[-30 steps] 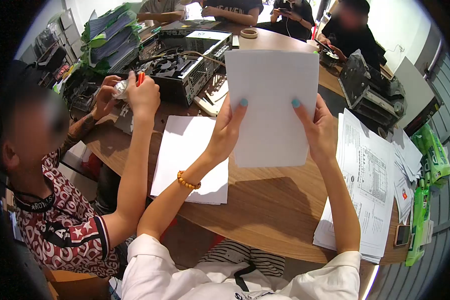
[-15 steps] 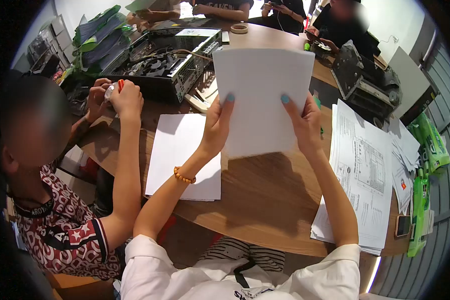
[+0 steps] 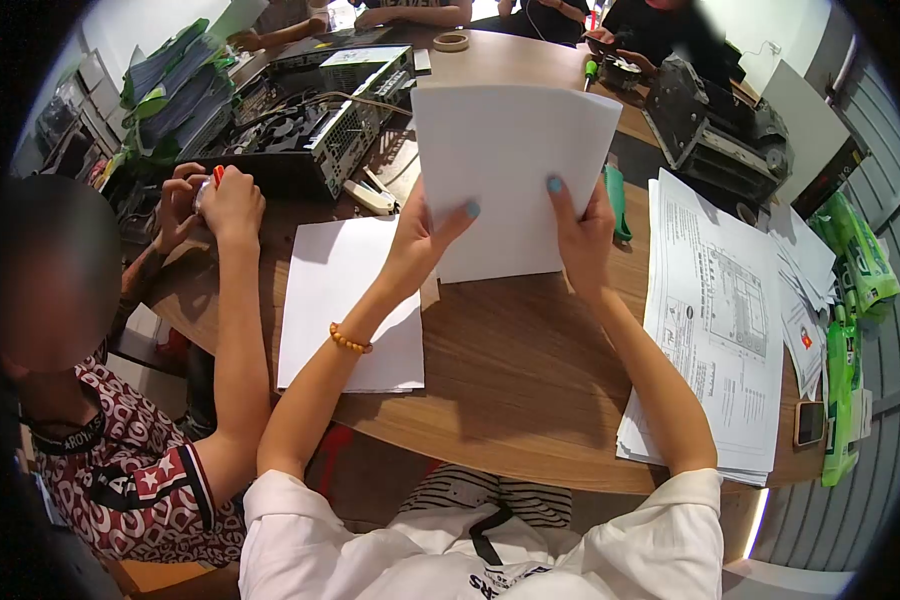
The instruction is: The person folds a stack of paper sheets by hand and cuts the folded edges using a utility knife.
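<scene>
A stack of white paper (image 3: 510,140) stands upright above the wooden table, its lower edge near the tabletop. My left hand (image 3: 422,238) grips its left side, with the thumb on the near face. On the right side my right hand (image 3: 583,225) grips it the same way; the fingers of both hands are mostly hidden behind the sheets. Another pile of blank white paper (image 3: 345,320) lies flat by my left forearm. To the right of my right arm lies a stack of printed sheets (image 3: 720,330) with drawings and text.
An opened computer case (image 3: 345,150) sits at the back left beside a pile of green-edged packets (image 3: 175,100). At the left a co-worker's hands (image 3: 215,205) hold a small item. A metal device (image 3: 715,130), tape roll (image 3: 451,42) and phone (image 3: 809,423) are also on the table (image 3: 510,390).
The stack in my hands has come down toward the table and tilted slightly. My hands have moved a little left and stay on its sides. The view has shifted slightly.
</scene>
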`<state>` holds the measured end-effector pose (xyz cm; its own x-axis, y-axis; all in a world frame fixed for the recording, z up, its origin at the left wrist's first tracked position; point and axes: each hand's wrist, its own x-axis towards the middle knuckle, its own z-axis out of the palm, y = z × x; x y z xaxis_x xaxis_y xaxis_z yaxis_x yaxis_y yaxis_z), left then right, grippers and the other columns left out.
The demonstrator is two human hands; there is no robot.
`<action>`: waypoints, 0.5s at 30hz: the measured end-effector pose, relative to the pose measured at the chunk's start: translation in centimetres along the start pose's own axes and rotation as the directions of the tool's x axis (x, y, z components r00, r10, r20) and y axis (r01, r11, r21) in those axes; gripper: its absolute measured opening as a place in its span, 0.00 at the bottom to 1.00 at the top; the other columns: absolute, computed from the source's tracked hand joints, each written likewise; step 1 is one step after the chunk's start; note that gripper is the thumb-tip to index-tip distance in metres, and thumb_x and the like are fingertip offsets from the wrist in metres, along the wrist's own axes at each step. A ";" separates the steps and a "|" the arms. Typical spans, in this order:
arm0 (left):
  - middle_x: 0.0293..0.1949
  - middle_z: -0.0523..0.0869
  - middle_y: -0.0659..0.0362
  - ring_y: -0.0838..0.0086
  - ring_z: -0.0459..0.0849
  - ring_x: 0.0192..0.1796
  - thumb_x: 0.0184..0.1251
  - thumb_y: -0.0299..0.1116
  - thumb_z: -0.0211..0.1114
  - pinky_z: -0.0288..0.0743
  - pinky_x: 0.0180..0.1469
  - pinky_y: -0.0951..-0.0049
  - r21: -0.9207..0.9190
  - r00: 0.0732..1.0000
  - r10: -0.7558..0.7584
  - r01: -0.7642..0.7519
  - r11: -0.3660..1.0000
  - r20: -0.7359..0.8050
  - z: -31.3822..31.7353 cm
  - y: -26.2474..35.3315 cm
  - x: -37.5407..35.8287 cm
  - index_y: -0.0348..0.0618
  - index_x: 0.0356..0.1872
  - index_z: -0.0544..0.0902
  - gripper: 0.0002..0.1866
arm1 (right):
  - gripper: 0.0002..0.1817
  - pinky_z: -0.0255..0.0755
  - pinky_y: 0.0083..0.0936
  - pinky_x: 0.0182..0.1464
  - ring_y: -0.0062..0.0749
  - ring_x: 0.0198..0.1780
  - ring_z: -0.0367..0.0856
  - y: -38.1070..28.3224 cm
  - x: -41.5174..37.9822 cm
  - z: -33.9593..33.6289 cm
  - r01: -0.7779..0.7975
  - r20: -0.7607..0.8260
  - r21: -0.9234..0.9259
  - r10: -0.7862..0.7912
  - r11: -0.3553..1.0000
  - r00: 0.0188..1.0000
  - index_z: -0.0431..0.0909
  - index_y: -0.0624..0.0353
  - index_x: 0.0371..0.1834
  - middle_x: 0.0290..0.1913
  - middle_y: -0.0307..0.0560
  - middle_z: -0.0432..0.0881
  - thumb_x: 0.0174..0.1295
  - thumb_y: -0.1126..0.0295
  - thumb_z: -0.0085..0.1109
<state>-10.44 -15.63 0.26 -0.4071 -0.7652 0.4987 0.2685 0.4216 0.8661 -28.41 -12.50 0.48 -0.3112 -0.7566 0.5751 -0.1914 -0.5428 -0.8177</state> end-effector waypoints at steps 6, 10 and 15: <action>0.49 0.76 0.59 0.78 0.73 0.52 0.63 0.39 0.60 0.66 0.57 0.74 -0.033 0.915 -0.311 0.330 0.943 0.258 -1.8 -1.0 0.2 0.38 0.55 0.69 0.23 | 0.12 0.64 0.14 0.31 0.14 0.30 0.68 -0.2 0.9 -0.1 -0.080 -0.131 0.010 0.081 0.997 0.988 0.72 0.64 0.39 0.29 0.37 0.76 0.61 0.66 0.56; 0.47 0.77 0.60 0.81 0.74 0.50 0.64 0.40 0.58 0.68 0.53 0.76 -0.011 0.911 -0.332 0.345 0.938 0.246 -1.2 -1.8 0.0 0.37 0.53 0.69 0.22 | 0.12 0.63 0.14 0.30 0.15 0.28 0.67 0.6 1.2 -0.4 -0.056 -0.143 0.018 0.058 0.998 0.988 0.72 0.64 0.38 0.27 0.37 0.75 0.61 0.66 0.56; 0.45 0.78 0.61 0.82 0.73 0.49 0.66 0.40 0.56 0.67 0.53 0.77 -0.022 0.936 -0.289 0.299 0.954 0.203 -0.4 -1.7 -0.3 0.37 0.52 0.71 0.20 | 0.12 0.61 0.15 0.26 0.14 0.26 0.64 0.6 1.1 -0.3 -0.045 -0.161 -0.050 0.036 0.998 0.986 0.71 0.65 0.35 0.23 0.36 0.73 0.61 0.65 0.57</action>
<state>-10.40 -16.28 -1.40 -0.6353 -0.7392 0.2235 0.1538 0.1625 0.9747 -29.18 -13.52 0.55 -0.4638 -0.7071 0.5338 -0.2238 -0.4894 -0.8428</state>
